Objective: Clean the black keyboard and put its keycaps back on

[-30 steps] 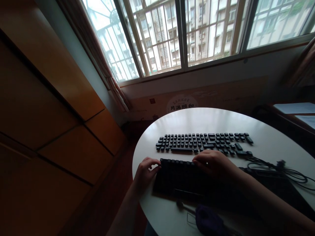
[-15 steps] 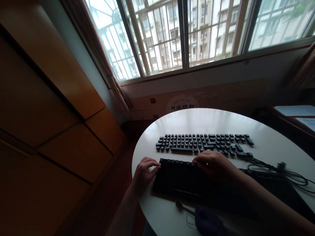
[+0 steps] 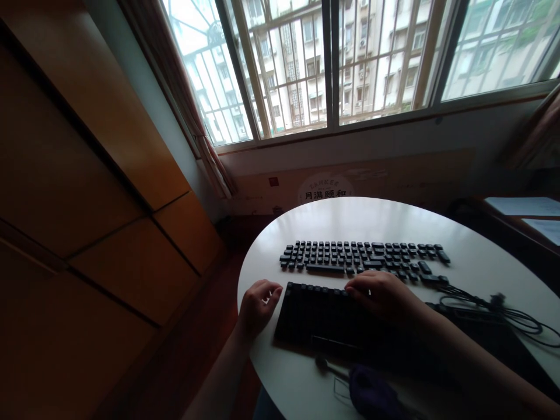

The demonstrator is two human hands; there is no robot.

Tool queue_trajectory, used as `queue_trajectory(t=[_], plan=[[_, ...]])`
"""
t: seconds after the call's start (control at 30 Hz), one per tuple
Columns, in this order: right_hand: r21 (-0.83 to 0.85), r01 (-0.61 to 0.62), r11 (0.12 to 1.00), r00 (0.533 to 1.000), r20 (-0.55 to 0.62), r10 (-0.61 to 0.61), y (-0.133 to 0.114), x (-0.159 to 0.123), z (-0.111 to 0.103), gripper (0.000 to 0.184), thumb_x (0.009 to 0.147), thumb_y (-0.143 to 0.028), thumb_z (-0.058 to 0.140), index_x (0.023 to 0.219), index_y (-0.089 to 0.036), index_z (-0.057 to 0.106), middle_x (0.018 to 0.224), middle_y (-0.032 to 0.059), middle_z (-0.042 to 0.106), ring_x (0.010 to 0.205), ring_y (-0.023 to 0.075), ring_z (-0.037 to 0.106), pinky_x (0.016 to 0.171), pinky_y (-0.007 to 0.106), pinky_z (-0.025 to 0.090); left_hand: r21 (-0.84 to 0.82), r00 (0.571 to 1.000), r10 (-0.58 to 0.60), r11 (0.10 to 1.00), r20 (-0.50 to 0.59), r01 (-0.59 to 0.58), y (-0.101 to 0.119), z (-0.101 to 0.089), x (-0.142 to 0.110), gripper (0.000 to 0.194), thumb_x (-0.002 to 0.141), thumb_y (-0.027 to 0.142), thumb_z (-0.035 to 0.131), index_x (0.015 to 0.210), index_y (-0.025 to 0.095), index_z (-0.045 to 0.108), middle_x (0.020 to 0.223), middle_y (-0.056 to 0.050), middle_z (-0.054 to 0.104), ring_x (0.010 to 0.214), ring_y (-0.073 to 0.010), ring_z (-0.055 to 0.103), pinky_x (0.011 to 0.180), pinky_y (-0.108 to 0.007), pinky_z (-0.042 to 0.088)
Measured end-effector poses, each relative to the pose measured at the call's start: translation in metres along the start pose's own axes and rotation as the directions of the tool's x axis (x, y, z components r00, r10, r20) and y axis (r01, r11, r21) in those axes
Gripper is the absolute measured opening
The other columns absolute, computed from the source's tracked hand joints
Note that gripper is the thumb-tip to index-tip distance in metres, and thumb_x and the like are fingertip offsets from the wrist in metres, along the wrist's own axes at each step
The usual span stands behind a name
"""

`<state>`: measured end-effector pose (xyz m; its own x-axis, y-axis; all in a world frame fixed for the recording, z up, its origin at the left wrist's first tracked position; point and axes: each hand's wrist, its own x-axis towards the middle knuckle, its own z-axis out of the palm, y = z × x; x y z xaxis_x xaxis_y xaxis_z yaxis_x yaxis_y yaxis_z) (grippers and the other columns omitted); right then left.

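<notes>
1. The keyboard (image 3: pixel 321 321) lies on the tabletop (image 3: pixel 350 219), between and below the hands, its far edge carrying a short row of caps (image 3: pixel 317 288).
2. The left hand (image 3: pixel 261 305) is just beside the keyboard's far left corner; thumb and forefinger curl narrowly together. Whether they pinch anything, I cannot tell.
3. The right hand (image 3: pixel 378 291) is over the keyboard, its fingertips at the right end of that row. Its fingers are bent and close together; their grip is hidden. A sideways push there could tip a cap or put it out of line.
4. Loose keys (image 3: pixel 326 268) lie in rows just beyond. The right hand overlaps their nearest row in view, so lifting its knuckles carelessly could scatter them.
5. The cable (image 3: pixel 494 306) lies coiled near the rows' right end; snagged by the right forearm, it might sweep keys aside.
6. The keyboard is deep in shadow, which could cause a misplaced fingertip.
7. The purple tool (image 3: pixel 374 392) lies on the near side, where a forearm could nudge it.
</notes>
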<state>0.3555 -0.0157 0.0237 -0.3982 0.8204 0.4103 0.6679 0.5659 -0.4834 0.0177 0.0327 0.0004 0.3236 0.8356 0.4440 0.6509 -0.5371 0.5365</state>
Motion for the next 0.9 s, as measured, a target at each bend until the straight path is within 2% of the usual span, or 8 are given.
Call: queue_trajectory(t=[0.1, 0.23, 0.37, 0.5, 0.63, 0.77, 0.83, 0.9], plan=[[0.000, -0.019, 1.000, 1.000, 0.017, 0.019, 0.002, 0.000, 0.001, 0.026, 0.098, -0.034, 0.050, 0.096, -0.022, 0.073, 0.087, 0.0056, 0.075, 0.078, 0.0190, 0.068, 0.071, 0.029, 0.048, -0.026, 0.995, -0.103, 0.994, -0.014, 0.102, -0.001, 0.001, 0.003, 0.027, 0.094, 0.042, 0.052, 0.094, 0.019, 0.067, 0.079, -0.004, 0.067, 0.068, -0.0176, 0.060, 0.064, -0.029, 0.048], [0.006, -0.043, 0.999, 0.997, 0.061, 0.042, 0.003, 0.002, 0.001, 0.023, 0.097, -0.033, 0.052, 0.096, -0.023, 0.073, 0.088, 0.0049, 0.075, 0.080, 0.0195, 0.068, 0.073, 0.029, 0.048, -0.032, 0.979, -0.174, 0.984, 0.105, 0.178, 0.001, 0.002, 0.008, 0.035, 0.092, 0.047, 0.053, 0.111, 0.019, 0.063, 0.082, -0.003, 0.068, 0.068, -0.0178, 0.062, 0.061, -0.027, 0.047], [-0.003, -0.063, 0.998, 0.994, 0.091, 0.062, 0.001, 0.003, 0.001, 0.020, 0.095, -0.029, 0.054, 0.096, -0.024, 0.074, 0.088, 0.0038, 0.075, 0.081, 0.0193, 0.068, 0.073, 0.029, 0.047, 0.018, 0.961, -0.204, 0.979, 0.186, 0.204, 0.002, 0.002, 0.012, 0.035, 0.090, 0.048, 0.056, 0.111, 0.021, 0.064, 0.083, -0.002, 0.069, 0.070, -0.0185, 0.063, 0.063, -0.028, 0.047], [-0.031, -0.062, 0.998, 0.994, 0.084, 0.064, 0.000, 0.005, 0.001, 0.019, 0.094, -0.026, 0.056, 0.096, -0.025, 0.074, 0.092, 0.0040, 0.073, 0.084, 0.0203, 0.067, 0.075, 0.030, 0.048, 0.010, 0.954, -0.213, 0.977, 0.210, 0.215, 0.000, 0.002, 0.014, 0.036, 0.090, 0.049, 0.058, 0.111, 0.021, 0.064, 0.082, -0.002, 0.069, 0.069, -0.0184, 0.063, 0.063, -0.029, 0.047], [-0.026, -0.054, 0.998, 0.995, 0.086, 0.056, -0.001, 0.005, 0.001, 0.017, 0.092, -0.022, 0.058, 0.097, -0.024, 0.075, 0.094, 0.0048, 0.072, 0.088, 0.0211, 0.066, 0.079, 0.032, 0.049, 0.039, 0.975, -0.158, 0.987, 0.158, 0.154, 0.000, 0.003, 0.010, 0.031, 0.094, 0.045, 0.052, 0.105, 0.020, 0.067, 0.082, -0.004, 0.069, 0.070, -0.0193, 0.063, 0.064, -0.030, 0.048], [-0.014, -0.064, 0.998, 0.992, 0.110, 0.066, -0.002, 0.005, 0.000, 0.018, 0.090, -0.019, 0.060, 0.098, -0.023, 0.075, 0.097, 0.0062, 0.072, 0.090, 0.0216, 0.066, 0.079, 0.032, 0.049, 0.110, 1.000, -0.015, 0.994, 0.015, 0.014, 0.006, 0.002, 0.004, 0.027, 0.096, 0.036, 0.047, 0.093, 0.020, 0.068, 0.086, -0.006, 0.069, 0.079, -0.0209, 0.064, 0.070, -0.032, 0.049], [-0.010, -0.063, 0.998, 0.992, 0.112, 0.063, -0.003, 0.005, -0.001, 0.018, 0.090, -0.019, 0.059, 0.097, -0.023, 0.076, 0.097, 0.0061, 0.072, 0.089, 0.0209, 0.066, 0.079, 0.032, 0.050, 0.134, 0.999, 0.034, 0.991, -0.034, -0.030, 0.010, -0.002, 0.012, 0.027, 0.096, 0.035, 0.048, 0.088, 0.020, 0.068, 0.086, -0.006, 0.068, 0.082, -0.0214, 0.063, 0.073, -0.033, 0.049], [-0.002, -0.059, 0.998, 0.992, 0.113, 0.059, -0.002, 0.005, 0.000, 0.019, 0.090, -0.019, 0.059, 0.098, -0.024, 0.076, 0.097, 0.0054, 0.072, 0.088, 0.0201, 0.067, 0.078, 0.031, 0.050, 0.121, 0.998, 0.034, 0.992, -0.051, -0.028, 0.012, -0.007, 0.034, 0.027, 0.095, 0.037, 0.049, 0.085, 0.020, 0.068, 0.087, -0.006, 0.068, 0.085, -0.0218, 0.063, 0.075, -0.033, 0.049]])
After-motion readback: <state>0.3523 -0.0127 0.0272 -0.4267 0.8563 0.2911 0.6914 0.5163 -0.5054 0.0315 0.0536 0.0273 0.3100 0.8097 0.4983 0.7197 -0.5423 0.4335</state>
